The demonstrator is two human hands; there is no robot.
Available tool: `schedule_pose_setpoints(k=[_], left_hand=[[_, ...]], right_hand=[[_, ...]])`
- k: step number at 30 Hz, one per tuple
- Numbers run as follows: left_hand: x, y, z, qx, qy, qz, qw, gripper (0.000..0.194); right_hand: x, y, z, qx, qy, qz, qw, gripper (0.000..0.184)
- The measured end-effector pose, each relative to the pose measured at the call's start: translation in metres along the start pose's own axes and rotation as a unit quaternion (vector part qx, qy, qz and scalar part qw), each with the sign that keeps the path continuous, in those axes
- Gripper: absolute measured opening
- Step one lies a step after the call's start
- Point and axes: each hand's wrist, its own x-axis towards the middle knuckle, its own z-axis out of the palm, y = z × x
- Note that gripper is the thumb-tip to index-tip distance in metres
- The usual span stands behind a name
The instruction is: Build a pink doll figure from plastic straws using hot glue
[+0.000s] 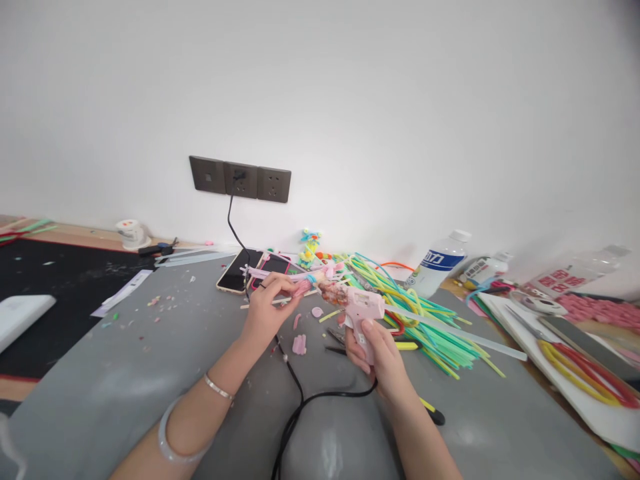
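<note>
Largest item: the grey surface (180, 373), set against the wall (360, 120). Across its far right we record a loose bundle of green and yellow pipe cleaners (445, 337); beside it, a labelled plastic bottle (436, 265) leans towards the wall.

Our right hand (384, 353) is closed around the grip of a pink hot glue gun (366, 305); trigger state cannot be told. A translucent glue stick (470, 338) projects from the gun's rear. Our left hand (267, 308) is nearly closed, fingertips pinching a pink craft piece (302, 289) above the surface, in front of the nozzle. Contact between piece and nozzle: unclear.

Beyond the left hand lies a smartphone (239, 272). A small yellow-and-blue figure (309, 248) stands near the wall.

Progress, as we judge it: the pink craft piece is partly assembled, with a blue band (310, 279) in place around it. Remaining separate are a ridged pink scrap (299, 345) and a pale round disc (317, 312), both loose on the surface.
</note>
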Motion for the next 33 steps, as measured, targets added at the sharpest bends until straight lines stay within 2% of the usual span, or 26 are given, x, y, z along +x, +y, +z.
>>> schedule_pose_setpoints(k=[6,9,12,17,25,33], left_hand=[[-0.0008,-0.0011,0.0006,-0.003,0.001,0.004,1.0,0.007],[-0.0002,-0.0004,0.0007,-0.02,-0.001,-0.011,1.0,0.008],[0.0001,0.0003,0.0009,-0.04,0.0,-0.028,0.999,0.01],[-0.0015,-0.0005,0.0011,-0.063,-0.002,-0.05,0.997,0.008],[-0.0015,0.0017,0.0018,-0.064,-0.002,-0.054,0.996,0.008],[-0.002,0.0011,0.0022,-0.049,-0.003,-0.034,0.998,0.01]], right_hand=[[0.0005,0.0002,-0.0013,-0.032,0.013,-0.014,0.999,0.049],[0.0003,0.0008,-0.0021,-0.05,0.01,-0.024,0.998,0.048],[-0.0008,0.002,-0.002,-0.072,0.007,-0.034,0.997,0.055],[-0.0032,0.005,-0.0013,-0.101,0.03,-0.043,0.994,0.057],[-0.0034,0.0076,-0.0013,-0.09,0.003,-0.029,0.995,0.051],[-0.0033,0.0065,0.0044,-0.071,-0.013,-0.009,0.997,0.056]])
